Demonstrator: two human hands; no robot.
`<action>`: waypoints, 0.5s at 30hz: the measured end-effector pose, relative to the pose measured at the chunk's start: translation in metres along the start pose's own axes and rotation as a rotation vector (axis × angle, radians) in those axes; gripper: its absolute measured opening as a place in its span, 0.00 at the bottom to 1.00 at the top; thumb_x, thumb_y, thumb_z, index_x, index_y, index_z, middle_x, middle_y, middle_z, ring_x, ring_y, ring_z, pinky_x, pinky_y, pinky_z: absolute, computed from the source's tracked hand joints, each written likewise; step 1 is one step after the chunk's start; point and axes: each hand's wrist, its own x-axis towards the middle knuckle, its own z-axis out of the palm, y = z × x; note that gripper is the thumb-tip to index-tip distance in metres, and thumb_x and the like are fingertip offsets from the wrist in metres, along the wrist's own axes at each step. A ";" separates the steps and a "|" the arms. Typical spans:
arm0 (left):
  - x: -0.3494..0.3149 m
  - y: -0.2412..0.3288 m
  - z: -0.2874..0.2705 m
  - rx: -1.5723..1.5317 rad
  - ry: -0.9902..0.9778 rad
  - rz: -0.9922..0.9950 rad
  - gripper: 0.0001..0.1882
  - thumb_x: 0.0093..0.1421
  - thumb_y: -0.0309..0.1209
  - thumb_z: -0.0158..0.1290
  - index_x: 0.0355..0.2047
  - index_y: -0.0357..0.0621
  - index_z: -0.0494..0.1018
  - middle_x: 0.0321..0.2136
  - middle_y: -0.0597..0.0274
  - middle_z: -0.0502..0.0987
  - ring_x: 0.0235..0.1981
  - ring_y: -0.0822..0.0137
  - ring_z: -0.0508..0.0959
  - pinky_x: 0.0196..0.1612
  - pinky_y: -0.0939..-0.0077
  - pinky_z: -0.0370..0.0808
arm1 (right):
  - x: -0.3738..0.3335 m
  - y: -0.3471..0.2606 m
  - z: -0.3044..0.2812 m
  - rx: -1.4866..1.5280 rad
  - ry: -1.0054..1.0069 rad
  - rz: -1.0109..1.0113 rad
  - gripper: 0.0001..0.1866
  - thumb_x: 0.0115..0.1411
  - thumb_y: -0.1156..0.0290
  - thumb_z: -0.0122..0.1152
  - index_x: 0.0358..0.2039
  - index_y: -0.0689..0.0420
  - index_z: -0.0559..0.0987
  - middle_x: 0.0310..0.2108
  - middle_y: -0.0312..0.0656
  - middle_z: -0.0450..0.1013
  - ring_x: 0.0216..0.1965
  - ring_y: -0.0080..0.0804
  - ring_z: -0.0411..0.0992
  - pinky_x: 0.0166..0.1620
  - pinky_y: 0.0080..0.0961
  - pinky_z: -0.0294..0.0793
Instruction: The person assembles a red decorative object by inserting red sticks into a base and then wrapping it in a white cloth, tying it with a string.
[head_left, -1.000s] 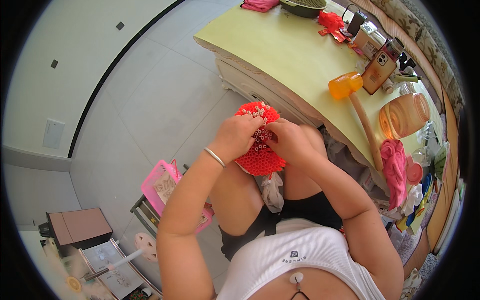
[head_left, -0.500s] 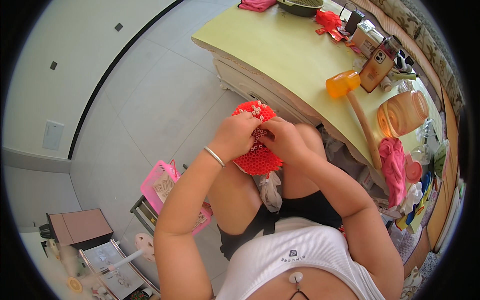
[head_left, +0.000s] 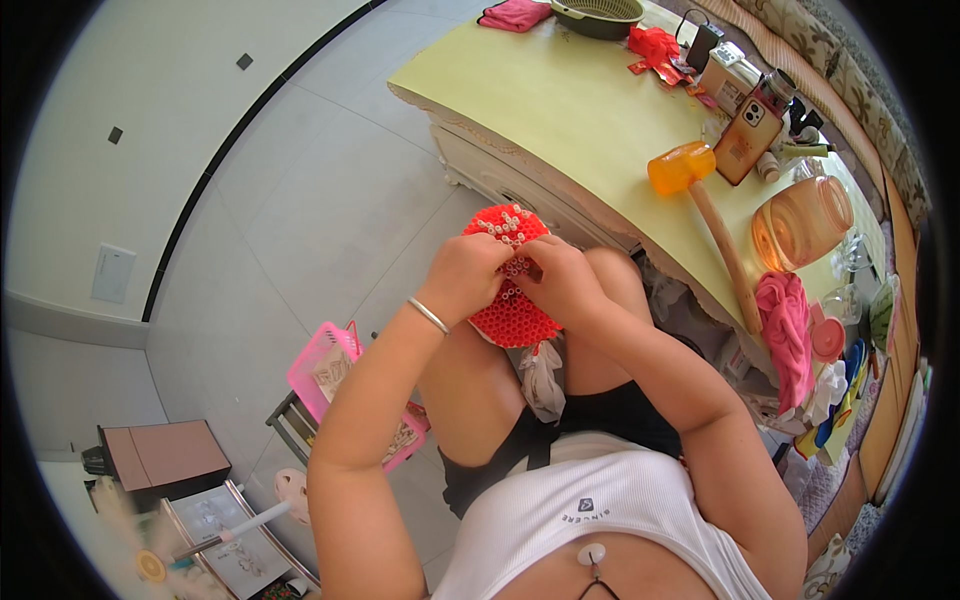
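A round red bundle of many small tubes (head_left: 512, 320), like a honeycomb from above, rests at my knees. Pale tubes (head_left: 516, 214) stand out of its far part, and more whitish tube ends show in the middle. My left hand (head_left: 468, 272) lies over its left side, fingers bent and pinched together at the centre. From the right, my right hand (head_left: 562, 280) meets it there with thumb and fingers closed. Whatever the fingertips hold is too small and covered to name. A whitish plastic bag (head_left: 541, 382) hangs at the bundle's near edge.
Beside my left leg, a pink basket (head_left: 306, 372) holds pale little sticks. On the yellow-green table (head_left: 520, 95) at right lie an orange-headed mallet (head_left: 722, 245), an orange jar (head_left: 802, 224), a phone (head_left: 748, 142) and a pink cloth (head_left: 784, 320). A fan (head_left: 150, 566) stands lower left.
My fingertips have drawn closer together over the middle of the red bundle. The bundle's far part with the pale tubes shows a little more. The whole view has shifted slightly.
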 end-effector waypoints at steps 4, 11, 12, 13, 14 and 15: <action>0.005 0.023 -0.029 -0.116 0.080 -0.054 0.14 0.48 0.22 0.60 0.37 0.44 0.78 0.29 0.55 0.78 0.31 0.56 0.80 0.35 0.66 0.78 | -0.003 -0.012 -0.015 0.171 0.100 -0.018 0.13 0.51 0.78 0.67 0.39 0.61 0.79 0.34 0.46 0.73 0.32 0.39 0.75 0.37 0.30 0.76; 0.012 0.041 -0.067 -0.436 0.106 -0.193 0.15 0.49 0.19 0.62 0.39 0.37 0.77 0.32 0.59 0.77 0.30 0.68 0.82 0.35 0.77 0.80 | 0.013 -0.037 -0.045 0.388 0.057 -0.103 0.13 0.52 0.82 0.66 0.39 0.65 0.77 0.35 0.42 0.75 0.33 0.25 0.76 0.37 0.22 0.77; 0.014 0.043 -0.071 -0.472 0.110 -0.187 0.15 0.50 0.18 0.62 0.40 0.37 0.77 0.33 0.60 0.76 0.30 0.69 0.81 0.35 0.78 0.80 | 0.016 -0.035 -0.045 0.470 0.034 -0.086 0.13 0.53 0.82 0.65 0.39 0.66 0.77 0.36 0.42 0.75 0.33 0.24 0.76 0.37 0.22 0.77; 0.014 0.044 -0.071 -0.475 0.113 -0.183 0.16 0.49 0.19 0.62 0.40 0.37 0.77 0.33 0.60 0.76 0.31 0.70 0.81 0.35 0.78 0.80 | 0.018 -0.033 -0.045 0.553 0.009 -0.066 0.12 0.53 0.82 0.65 0.40 0.67 0.77 0.36 0.42 0.75 0.34 0.24 0.76 0.37 0.22 0.77; 0.014 0.045 -0.070 -0.479 0.115 -0.180 0.16 0.49 0.19 0.62 0.41 0.37 0.77 0.33 0.60 0.76 0.31 0.70 0.81 0.35 0.78 0.80 | 0.020 -0.031 -0.046 0.569 -0.024 -0.060 0.13 0.53 0.82 0.64 0.40 0.67 0.76 0.37 0.43 0.76 0.35 0.24 0.76 0.38 0.22 0.77; 0.014 0.046 -0.069 -0.482 0.116 -0.176 0.17 0.49 0.19 0.62 0.41 0.37 0.77 0.33 0.60 0.75 0.31 0.71 0.81 0.35 0.78 0.80 | 0.022 -0.030 -0.048 0.585 -0.057 -0.054 0.14 0.54 0.83 0.63 0.41 0.68 0.75 0.38 0.43 0.76 0.36 0.24 0.76 0.39 0.22 0.77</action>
